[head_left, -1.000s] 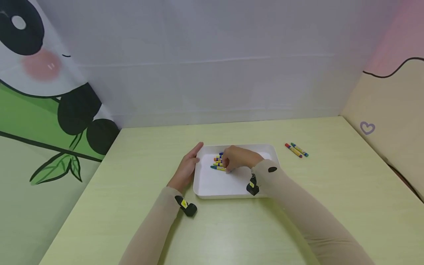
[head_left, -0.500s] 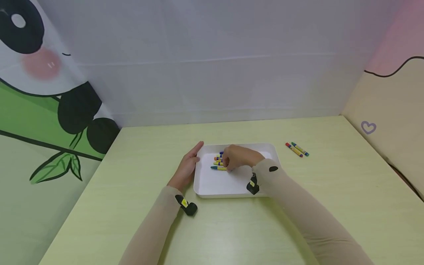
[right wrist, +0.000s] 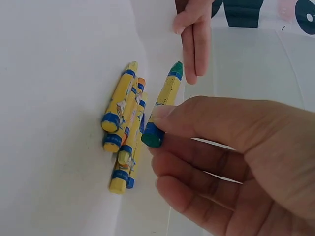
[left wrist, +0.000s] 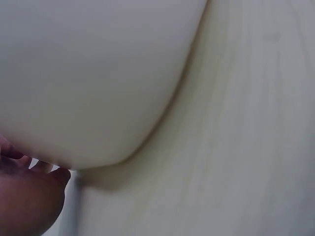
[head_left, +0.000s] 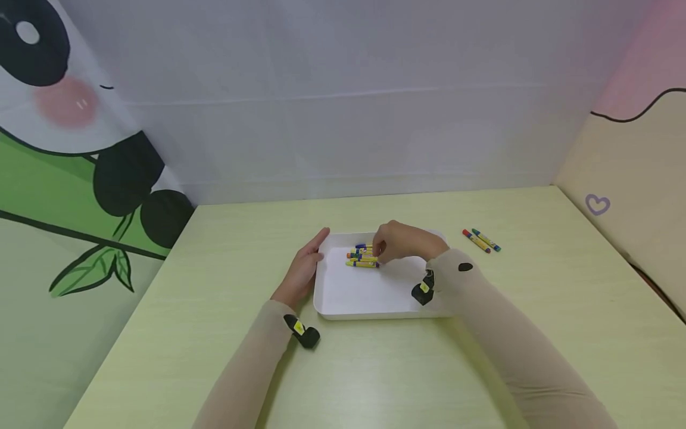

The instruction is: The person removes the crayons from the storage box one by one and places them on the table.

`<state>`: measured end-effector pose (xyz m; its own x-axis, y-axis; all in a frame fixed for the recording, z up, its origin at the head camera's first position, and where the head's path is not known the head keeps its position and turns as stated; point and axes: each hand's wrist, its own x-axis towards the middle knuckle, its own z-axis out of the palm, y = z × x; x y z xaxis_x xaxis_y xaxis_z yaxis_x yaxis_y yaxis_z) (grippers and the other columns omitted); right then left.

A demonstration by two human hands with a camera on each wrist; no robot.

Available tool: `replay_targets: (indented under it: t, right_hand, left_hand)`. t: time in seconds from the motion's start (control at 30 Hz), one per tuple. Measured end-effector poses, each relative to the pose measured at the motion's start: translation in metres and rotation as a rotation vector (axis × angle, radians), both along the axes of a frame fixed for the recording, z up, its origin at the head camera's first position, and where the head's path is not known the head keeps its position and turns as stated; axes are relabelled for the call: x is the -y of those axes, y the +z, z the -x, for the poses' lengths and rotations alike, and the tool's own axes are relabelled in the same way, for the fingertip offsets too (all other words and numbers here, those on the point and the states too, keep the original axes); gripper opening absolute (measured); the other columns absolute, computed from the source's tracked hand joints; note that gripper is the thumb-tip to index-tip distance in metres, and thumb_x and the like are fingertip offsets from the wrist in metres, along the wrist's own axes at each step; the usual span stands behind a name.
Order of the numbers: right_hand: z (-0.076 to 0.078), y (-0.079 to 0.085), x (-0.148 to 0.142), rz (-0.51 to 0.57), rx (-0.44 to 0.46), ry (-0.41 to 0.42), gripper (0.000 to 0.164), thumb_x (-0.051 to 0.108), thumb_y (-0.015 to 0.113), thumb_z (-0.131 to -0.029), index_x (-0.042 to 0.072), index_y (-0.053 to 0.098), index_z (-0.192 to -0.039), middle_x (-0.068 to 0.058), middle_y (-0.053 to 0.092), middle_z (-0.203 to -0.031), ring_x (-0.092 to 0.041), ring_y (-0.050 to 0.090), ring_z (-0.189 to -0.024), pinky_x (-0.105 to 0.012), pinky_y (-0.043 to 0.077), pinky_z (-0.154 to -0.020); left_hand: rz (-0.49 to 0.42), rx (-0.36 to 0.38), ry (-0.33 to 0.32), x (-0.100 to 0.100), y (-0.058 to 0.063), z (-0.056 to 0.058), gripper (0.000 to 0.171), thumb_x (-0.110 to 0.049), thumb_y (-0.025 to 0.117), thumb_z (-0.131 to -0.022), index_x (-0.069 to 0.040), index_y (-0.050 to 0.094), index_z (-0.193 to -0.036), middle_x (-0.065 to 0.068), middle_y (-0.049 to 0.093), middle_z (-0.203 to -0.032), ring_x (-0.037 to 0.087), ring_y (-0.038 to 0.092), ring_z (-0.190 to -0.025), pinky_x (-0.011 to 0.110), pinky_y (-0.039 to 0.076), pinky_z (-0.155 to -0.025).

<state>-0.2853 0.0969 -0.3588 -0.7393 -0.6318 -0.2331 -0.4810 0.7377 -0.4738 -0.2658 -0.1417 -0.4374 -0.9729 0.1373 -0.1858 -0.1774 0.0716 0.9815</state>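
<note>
In the head view a white tray (head_left: pixel 354 301) lies on the table, several crayons (head_left: pixel 362 263) piled in its left half. My left hand (head_left: pixel 300 272) is at the tray's left side, fingers straight along the outside and thumb at the rim. Over the pile, my right hand (head_left: pixel 402 241) pinches a green crayon (right wrist: pixel 169 91) between thumb and fingers. In the right wrist view its green tip points away from the palm. The piled crayons (right wrist: pixel 118 105) there have yellow wrappers with blue bands, stacked close beside the held one.
On the table (head_left: pixel 343 369), right of the tray, lie a red crayon (head_left: pixel 476 241) and another green crayon (head_left: pixel 486 240), side by side. Grey cloth (head_left: pixel 343 119) stands behind the table, with printed panels at both sides.
My right hand has lifted the green crayon off the near side of the pile and moved back and to the right. The left hand stays at the tray.
</note>
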Motion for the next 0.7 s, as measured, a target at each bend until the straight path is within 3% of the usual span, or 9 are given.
replay_targets:
  t: [0.37, 0.7]
  right_hand:
    - [0.006, 0.014, -0.035, 0.018, -0.033, -0.064, 0.016, 0.012, 0.068, -0.085, 0.008, 0.074, -0.099, -0.004, 0.069, -0.096, -0.017, 0.061, -0.085, -0.031, 0.053, -0.074]
    - [0.007, 0.023, -0.077, 0.034, -0.064, -0.217, 0.021, 0.013, 0.065, -0.087, 0.006, 0.073, -0.105, -0.008, 0.07, -0.102, -0.021, 0.063, -0.091, -0.038, 0.054, -0.081]
  left_hand:
    - [0.001, 0.012, 0.02, 0.0, -0.002, 0.002, 0.06, -0.002, 0.029, -0.097, -0.028, 0.033, -0.15, -0.014, 0.019, -0.16, 0.012, 0.01, -0.149, 0.036, 0.014, -0.122]
    - [0.006, 0.005, 0.005, -0.001, -0.002, 0.002, 0.06, -0.001, 0.028, -0.096, -0.027, 0.031, -0.151, -0.013, 0.018, -0.16, 0.012, 0.009, -0.149, 0.036, 0.013, -0.122]
